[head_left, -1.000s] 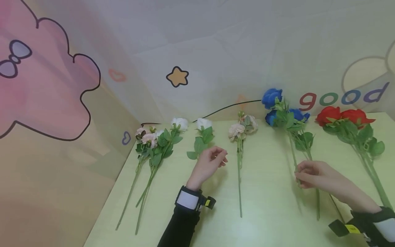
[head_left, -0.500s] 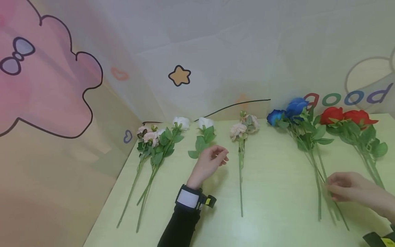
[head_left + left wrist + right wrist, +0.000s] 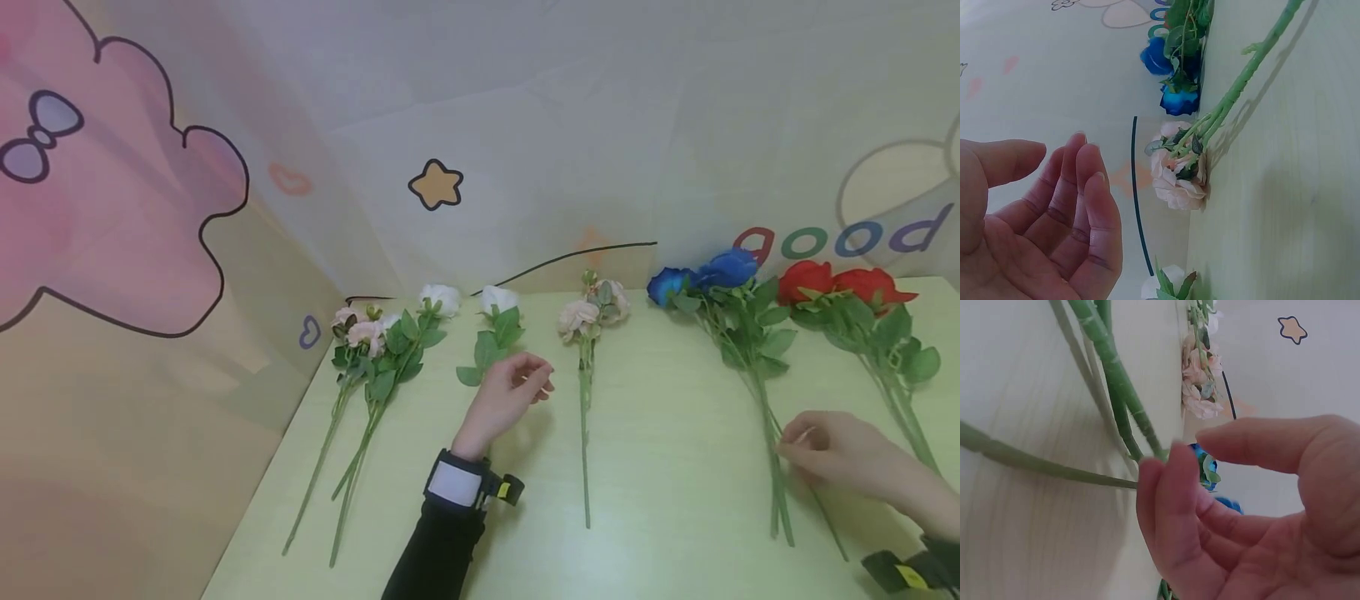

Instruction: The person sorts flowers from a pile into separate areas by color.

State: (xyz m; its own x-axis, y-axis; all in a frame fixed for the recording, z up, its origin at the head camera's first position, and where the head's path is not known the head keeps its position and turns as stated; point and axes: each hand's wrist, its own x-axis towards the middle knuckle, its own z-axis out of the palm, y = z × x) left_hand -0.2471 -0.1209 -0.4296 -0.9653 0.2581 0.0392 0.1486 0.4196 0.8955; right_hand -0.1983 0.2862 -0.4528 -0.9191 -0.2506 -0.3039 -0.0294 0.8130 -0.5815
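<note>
My right hand (image 3: 825, 454) rests low on the table at the right. Its fingertips touch the green stems (image 3: 771, 433) of the blue roses (image 3: 712, 273), which lie flat. In the right wrist view the thumb stands apart from the fingers (image 3: 1166, 487), nothing is pinched, and a stem (image 3: 1110, 362) ends at a fingertip. My left hand (image 3: 510, 390) hovers mid-table with fingers loosely curled (image 3: 1085, 206) and holds nothing. It is just right of a white rose's leaves (image 3: 487, 350) and left of a pale pink spray (image 3: 592, 312).
Flowers lie in a row on the pale green table (image 3: 660, 517). From the left there is a pink bunch (image 3: 360, 332), a white rose (image 3: 438, 298) and another white rose (image 3: 497, 298). Red roses (image 3: 840, 283) lie at the far right. A printed backdrop stands behind, and the table's edge runs at the left.
My right hand carried the blue roses rightward beside the red ones, laid them down and loosened its grip. The left hand has hardly moved.
</note>
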